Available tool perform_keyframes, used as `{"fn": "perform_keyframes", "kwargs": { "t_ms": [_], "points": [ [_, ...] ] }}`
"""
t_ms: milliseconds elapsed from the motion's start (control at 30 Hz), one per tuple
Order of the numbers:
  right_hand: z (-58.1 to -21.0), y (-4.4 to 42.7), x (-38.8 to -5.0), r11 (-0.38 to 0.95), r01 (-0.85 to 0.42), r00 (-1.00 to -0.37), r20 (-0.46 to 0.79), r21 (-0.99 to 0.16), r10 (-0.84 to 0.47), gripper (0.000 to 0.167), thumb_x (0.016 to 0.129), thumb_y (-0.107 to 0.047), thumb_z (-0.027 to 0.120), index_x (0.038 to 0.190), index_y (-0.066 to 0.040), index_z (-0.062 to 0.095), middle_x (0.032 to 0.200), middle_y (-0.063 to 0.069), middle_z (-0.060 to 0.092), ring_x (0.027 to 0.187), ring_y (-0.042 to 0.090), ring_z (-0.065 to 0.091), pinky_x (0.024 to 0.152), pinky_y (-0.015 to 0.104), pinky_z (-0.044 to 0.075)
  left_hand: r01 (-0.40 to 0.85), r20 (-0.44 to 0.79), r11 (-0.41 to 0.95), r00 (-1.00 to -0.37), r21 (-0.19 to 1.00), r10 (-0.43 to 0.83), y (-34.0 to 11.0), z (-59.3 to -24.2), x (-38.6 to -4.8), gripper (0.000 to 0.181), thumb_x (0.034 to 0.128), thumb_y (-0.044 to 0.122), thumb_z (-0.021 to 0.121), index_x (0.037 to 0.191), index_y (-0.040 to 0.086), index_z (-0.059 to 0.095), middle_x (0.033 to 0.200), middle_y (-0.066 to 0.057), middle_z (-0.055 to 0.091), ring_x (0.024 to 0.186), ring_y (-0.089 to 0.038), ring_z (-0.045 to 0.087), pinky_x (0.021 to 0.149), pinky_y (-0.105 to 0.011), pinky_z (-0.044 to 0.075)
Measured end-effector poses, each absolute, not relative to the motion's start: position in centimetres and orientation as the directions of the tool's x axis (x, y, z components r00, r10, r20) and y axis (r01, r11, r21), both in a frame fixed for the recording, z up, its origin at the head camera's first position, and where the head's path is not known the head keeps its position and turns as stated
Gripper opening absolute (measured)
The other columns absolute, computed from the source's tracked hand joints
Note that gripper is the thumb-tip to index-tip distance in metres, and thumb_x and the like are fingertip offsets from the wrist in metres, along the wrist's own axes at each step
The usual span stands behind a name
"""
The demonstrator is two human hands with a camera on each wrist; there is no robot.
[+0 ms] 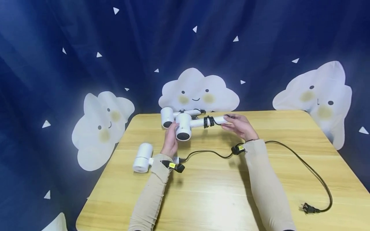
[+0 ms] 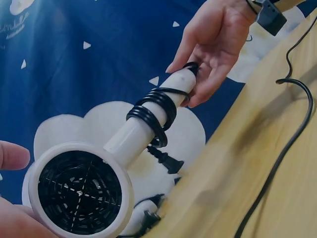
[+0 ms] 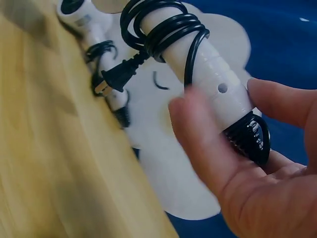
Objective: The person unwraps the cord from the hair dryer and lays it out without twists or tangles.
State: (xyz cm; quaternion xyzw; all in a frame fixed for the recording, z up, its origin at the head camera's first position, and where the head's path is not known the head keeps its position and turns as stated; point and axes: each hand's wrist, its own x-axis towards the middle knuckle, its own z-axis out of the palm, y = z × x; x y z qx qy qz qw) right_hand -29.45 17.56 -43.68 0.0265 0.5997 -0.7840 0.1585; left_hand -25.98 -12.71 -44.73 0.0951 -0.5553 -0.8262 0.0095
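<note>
- Holding a white hair dryer [image 1: 193,123] by its head [image 1: 183,124] above the tabletop [image 1: 289,134], the left grip [image 1: 170,141] curled round it.
- The right grip [image 1: 240,127] pinched its handle end [image 3: 213,79].
- A second dryer [image 1: 167,115] lay beyond the left grip, a third [image 1: 143,157] left of it.

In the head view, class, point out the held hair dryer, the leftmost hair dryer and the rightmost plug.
Held hair dryer [image 1: 198,123]: head view, on its handle beside the barrel.
Leftmost hair dryer [image 1: 143,155]: head view, on its barrel.
Rightmost plug [image 1: 311,209]: head view, on its body.
</note>
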Motion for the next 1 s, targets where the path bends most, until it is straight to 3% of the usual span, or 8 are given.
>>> {"fn": "perform_keyframes", "kwargs": {
  "t_ms": [167,400,533,767,933,1000],
  "points": [
    [-43.2,18.5,-28.3,-0.326,0.218,-0.968,-0.162,-0.92,-0.191,0.037,0.104,-0.01,0.057,0.136,0.003,0.043,0.133,0.018,0.044,0.093,0.013,0.074,0.094,0.021,0.057,-0.082,-0.12,-0.339,-0.989,0.937,-0.091,-11.9,-43.9,-26.1,0.073,0.0983,0.018,0.055,0.161,-0.003,0.025,0.174,-0.013,0.017,0.163,-0.026,0.011,0.133,-0.04,0.006],
    [-43.5,19.6,-26.7,-0.371,0.198,-0.973,-0.135,-0.907,-0.19,0.061,0.105,-0.016,0.057,0.153,0.007,0.028,0.132,0.015,0.043,0.099,0.018,0.073,0.101,0.025,0.054,-0.066,-0.084,-0.252,-0.995,0.966,-0.06,-10.6,-43.3,-26.2,0.072,0.0975,0.016,0.057,0.16,-0.003,0.028,0.173,-0.016,0.02,0.162,-0.029,0.015,0.133,-0.041,0.008],
    [-43.8,20.1,-26.0,-0.399,0.195,-0.974,-0.13,-0.896,-0.184,0.05,0.106,-0.014,0.056,0.147,0.003,0.034,0.136,0.017,0.039,0.098,0.021,0.075,0.097,0.027,0.057,-0.053,-0.061,-0.218,-0.998,0.975,-0.031,-9.8,-43.2,-25.9,0.074,0.0972,0.014,0.057,0.161,-0.004,0.024,0.173,-0.019,0.017,0.162,-0.031,0.015,0.132,-0.042,0.01],
    [-43.5,20.2,-25.7,-0.477,0.16,-0.981,-0.086,-0.864,-0.172,0.045,0.105,-0.013,0.057,0.142,0.004,0.037,0.133,0.02,0.04,0.094,0.024,0.076,0.093,0.029,0.059,-0.038,-0.037,-0.099,-0.999,0.994,0.009,-10.1,-43.1,-26.0,0.075,0.0981,0.021,0.059,0.163,0.003,0.026,0.167,-0.022,0.031,0.152,-0.036,0.035,0.129,-0.046,0.024],
    [-43.3,20.3,-25.5,-0.529,0.143,-0.986,-0.075,-0.836,-0.149,0.025,0.104,-0.009,0.058,0.125,0.001,0.047,0.124,0.017,0.048,0.091,0.027,0.077,0.09,0.031,0.06,0.04,0.026,0.146,-0.995,0.989,0.099,-11.4,-43.0,-25.9,0.081,0.1004,0.043,0.061,0.166,0.018,0.021,0.165,-0.015,0.035,0.148,-0.035,0.041,0.124,-0.052,0.032],
    [-43.3,20.1,-25.5,-0.535,0.139,-0.987,-0.07,-0.834,-0.147,0.023,0.104,-0.008,0.058,0.123,0.001,0.048,0.122,0.016,0.051,0.091,0.028,0.077,0.091,0.032,0.06,0.118,0.085,0.279,-0.988,0.953,0.129,-12.0,-43.0,-25.9,0.086,0.098,0.051,0.063,0.166,0.023,0.018,0.168,-0.009,0.03,0.149,-0.034,0.041,0.121,-0.055,0.036]
  ]
}}
